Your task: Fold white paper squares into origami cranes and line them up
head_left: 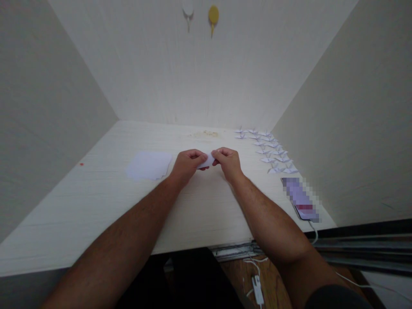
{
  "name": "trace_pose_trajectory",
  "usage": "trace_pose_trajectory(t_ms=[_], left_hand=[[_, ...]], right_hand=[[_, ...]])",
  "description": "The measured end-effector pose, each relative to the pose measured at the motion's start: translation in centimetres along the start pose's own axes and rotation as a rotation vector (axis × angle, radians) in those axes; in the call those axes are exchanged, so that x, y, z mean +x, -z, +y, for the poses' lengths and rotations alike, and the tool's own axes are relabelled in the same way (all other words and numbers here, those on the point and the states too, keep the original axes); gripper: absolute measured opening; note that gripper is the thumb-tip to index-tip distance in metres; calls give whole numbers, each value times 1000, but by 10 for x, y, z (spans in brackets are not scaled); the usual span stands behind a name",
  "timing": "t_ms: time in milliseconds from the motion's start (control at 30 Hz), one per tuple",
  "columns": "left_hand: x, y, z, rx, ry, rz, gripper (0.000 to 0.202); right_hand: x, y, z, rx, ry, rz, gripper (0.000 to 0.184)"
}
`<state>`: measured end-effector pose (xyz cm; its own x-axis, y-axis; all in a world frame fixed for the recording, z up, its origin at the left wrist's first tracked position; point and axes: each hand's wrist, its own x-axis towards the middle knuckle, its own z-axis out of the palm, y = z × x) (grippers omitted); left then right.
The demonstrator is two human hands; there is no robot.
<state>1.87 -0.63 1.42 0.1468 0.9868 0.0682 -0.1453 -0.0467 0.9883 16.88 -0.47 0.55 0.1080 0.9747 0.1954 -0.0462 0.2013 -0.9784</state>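
Paper (pixel 209 160) is at mid-frame, small and white, held up between both hands over the table (pixel 199 214). Left hand (pixel 187 165) pinches its left end, thumb on the near face; right hand (pixel 229 162) pinches the upper right end, thumb and fingertips together on it. Reads as a mid-fold step, judging by the size next to the loose sheets (pixel 149 165) left of center. Next move calls for edges lined up, then firm thumb pressure along the crease without skewing the layers.

Hard to make out: far side of the paper, layer count, crease lines; most fingers are tucked behind or curled under. Paper birds (pixel 267 159) at right of center overlap, so no firm count. Phone (pixel 298 199) at lower right has its screen pixelated. White hook (pixel 188 9) is cut by the top edge.
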Motion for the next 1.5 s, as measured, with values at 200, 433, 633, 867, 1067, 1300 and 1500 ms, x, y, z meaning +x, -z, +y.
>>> trace_pose_trajectory(t_ms=[200,433,633,867,1067,1300,1500], left_hand=[[3,4,-3,21,37,-29,34],[0,4,2,160,29,-69,25],[0,3,2,222,4,-55,15],[2,8,5,199,-68,50,14],[0,10,11,230,-39,-52,21],[6,16,7,165,4,-115,29],[7,16,5,164,-23,-36,18]], right_hand=[[2,0,1,-61,12,12,23],[1,-1,-2,-121,39,17,21],[0,-2,-3,-136,43,-1,19],[0,0,-2,-107,9,-68,16],[1,2,-1,-76,38,-118,19],[4,5,-1,-3,-21,-97,20],[4,6,2,-42,-65,-163,22]])
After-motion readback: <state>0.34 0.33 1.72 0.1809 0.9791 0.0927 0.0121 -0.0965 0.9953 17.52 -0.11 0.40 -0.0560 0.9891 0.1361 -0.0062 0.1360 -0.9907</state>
